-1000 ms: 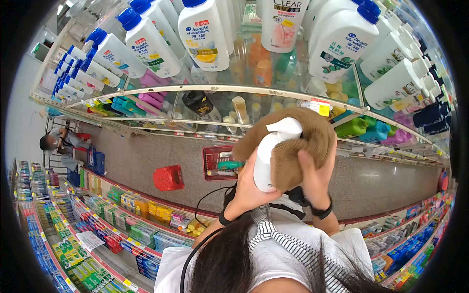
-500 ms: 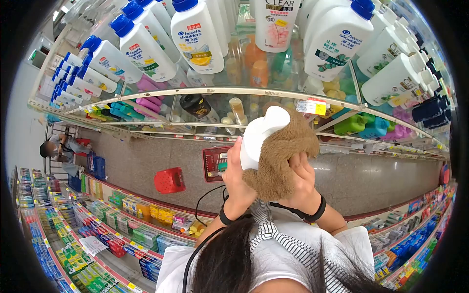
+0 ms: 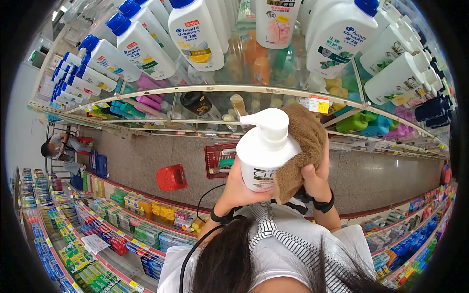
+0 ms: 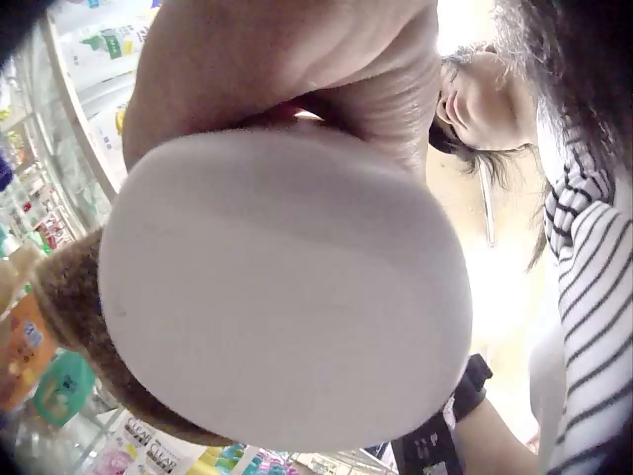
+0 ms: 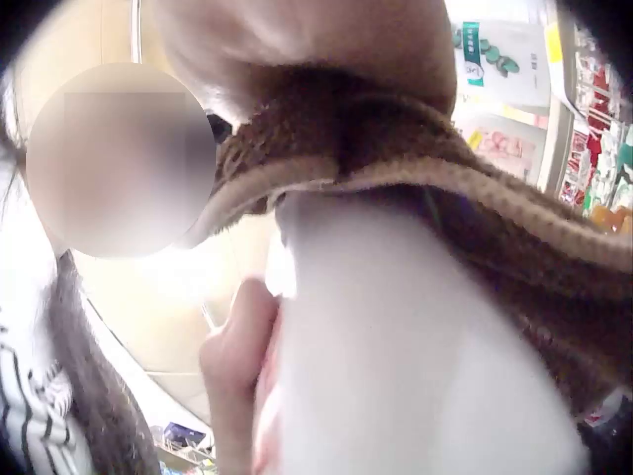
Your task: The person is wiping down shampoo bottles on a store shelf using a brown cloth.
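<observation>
A white pump bottle (image 3: 266, 151), its spout pointing left, is held upright or slightly tilted over the aisle. My left hand (image 3: 239, 188) grips its lower left side; in the left wrist view the bottle's base (image 4: 287, 287) faces the camera beneath the left hand (image 4: 297, 59). A brown cloth (image 3: 305, 141) lies against the bottle's right side. My right hand (image 3: 318, 180) grips the cloth, thumb in front, other fingers largely hidden. In the right wrist view the cloth (image 5: 396, 148) hangs between the right hand (image 5: 326, 49) and the white bottle (image 5: 396, 336).
Shelves ahead hold rows of white bottles (image 3: 195, 39) behind a metal edge (image 3: 210, 88). On the floor stand a red basket (image 3: 211, 158) with items and a red stool-like object (image 3: 171, 177). A person (image 3: 66, 149) sits at the left. Low shelves with boxed goods (image 3: 146, 229) run behind.
The bottle has turned so that its spout points left and its label shows. The cloth has shifted from the bottle's front to its right side, with my right hand.
</observation>
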Tool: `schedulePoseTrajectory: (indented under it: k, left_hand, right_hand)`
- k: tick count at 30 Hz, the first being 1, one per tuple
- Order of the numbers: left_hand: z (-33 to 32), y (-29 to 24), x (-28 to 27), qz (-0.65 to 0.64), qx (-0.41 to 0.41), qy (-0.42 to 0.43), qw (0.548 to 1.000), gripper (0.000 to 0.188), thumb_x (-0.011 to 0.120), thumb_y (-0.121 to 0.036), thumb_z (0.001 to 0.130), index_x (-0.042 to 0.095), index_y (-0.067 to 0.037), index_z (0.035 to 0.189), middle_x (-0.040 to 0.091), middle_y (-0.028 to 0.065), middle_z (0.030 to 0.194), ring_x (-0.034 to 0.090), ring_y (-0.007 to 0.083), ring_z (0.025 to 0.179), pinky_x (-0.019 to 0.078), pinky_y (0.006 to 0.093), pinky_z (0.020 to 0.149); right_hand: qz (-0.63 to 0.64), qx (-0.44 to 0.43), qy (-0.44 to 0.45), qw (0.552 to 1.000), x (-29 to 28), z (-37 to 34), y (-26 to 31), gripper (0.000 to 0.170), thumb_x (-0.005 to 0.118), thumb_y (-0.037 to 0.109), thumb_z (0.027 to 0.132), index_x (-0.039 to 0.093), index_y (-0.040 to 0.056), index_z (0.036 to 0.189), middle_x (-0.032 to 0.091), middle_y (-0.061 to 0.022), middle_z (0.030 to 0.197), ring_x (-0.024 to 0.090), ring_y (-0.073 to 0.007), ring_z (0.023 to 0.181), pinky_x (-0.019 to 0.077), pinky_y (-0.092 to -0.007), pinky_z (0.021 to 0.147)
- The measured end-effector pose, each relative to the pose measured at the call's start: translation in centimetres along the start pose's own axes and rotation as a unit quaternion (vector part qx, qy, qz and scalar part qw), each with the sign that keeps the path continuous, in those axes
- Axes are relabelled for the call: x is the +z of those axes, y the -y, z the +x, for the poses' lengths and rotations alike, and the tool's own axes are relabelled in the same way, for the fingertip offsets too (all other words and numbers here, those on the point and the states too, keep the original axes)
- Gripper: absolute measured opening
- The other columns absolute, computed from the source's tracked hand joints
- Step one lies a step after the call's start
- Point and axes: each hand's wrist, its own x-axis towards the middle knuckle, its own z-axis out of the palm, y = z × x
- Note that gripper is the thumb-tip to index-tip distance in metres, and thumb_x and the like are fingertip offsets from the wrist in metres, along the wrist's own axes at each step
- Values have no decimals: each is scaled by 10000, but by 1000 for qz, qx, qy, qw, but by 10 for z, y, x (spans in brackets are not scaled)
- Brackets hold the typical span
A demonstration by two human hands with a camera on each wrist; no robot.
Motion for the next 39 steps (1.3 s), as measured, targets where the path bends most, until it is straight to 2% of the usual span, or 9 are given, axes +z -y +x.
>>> schedulePoseTrajectory:
  k: [7,14,21,24,27,32,35,36,39]
  left_hand:
    - [1,-5,-2,-115,-28,79,990,930,839,-163,477,338,19,1239,499,121,1157,493,184,1061,390,323,898]
    - [-1,-2,-1,-39,-32,-27,998,862,832,-144,496,342,16,1188,517,113,1089,527,177,984,426,323,843]
    - [-6,-6,-5,-105,-59,-24,992,810,799,-129,580,308,10,1208,489,121,1118,509,179,1007,422,311,855]
    - [-6,-8,2,-167,-92,-47,981,855,752,-141,676,197,-33,1316,410,128,1232,455,191,1099,390,331,914]
    - [-4,-2,8,-164,-52,-61,983,899,740,-206,695,146,-41,1350,352,136,1292,380,211,1181,330,348,976]
    - [-28,4,-2,-464,-123,-19,877,704,326,-340,800,75,-29,1380,263,164,1371,319,283,1247,249,398,1035]
    - [-25,0,-5,-394,-150,-54,905,701,287,-390,803,109,-33,1379,283,163,1367,328,299,1240,236,404,1040]
    - [-26,3,0,-575,-112,-39,809,639,240,-443,867,192,-39,1361,333,138,1344,361,276,1218,263,388,1027]
    - [-17,2,6,-454,-182,-159,858,629,197,-508,905,266,-47,1326,384,115,1307,404,246,1180,310,373,999]
  right_hand:
    - [170,45,141,974,-11,23,5,1079,798,192,615,56,-38,1364,274,-156,1353,272,-222,1253,205,-338,1035]
    - [-1,-7,17,1000,20,-2,-26,845,604,316,801,58,-44,1337,262,-178,1328,279,-244,1228,211,-360,1021]
    - [-143,-84,73,983,0,-19,-29,817,662,274,744,165,-76,1289,318,-206,1293,335,-303,1191,241,-409,999]
    - [-335,-316,184,869,12,25,21,576,683,279,660,453,-45,1076,490,-218,1136,414,-429,1087,248,-492,982]
    - [-409,-275,230,839,29,43,50,509,646,300,669,461,-27,1012,486,-218,1145,413,-408,1108,247,-503,979]
    - [-387,-250,274,844,33,61,37,574,610,336,655,451,-49,1050,467,-239,1164,406,-409,1114,255,-488,976]
    - [-340,-229,280,868,27,64,14,604,610,306,640,440,-45,1101,432,-254,1204,399,-486,1048,296,-498,930]
    - [-340,-228,284,867,25,63,7,592,599,307,646,443,-41,1098,438,-254,1199,410,-480,1038,313,-491,911]
    - [-304,-226,299,876,24,57,1,566,596,311,648,454,-32,1076,461,-241,1164,435,-446,994,349,-471,861]
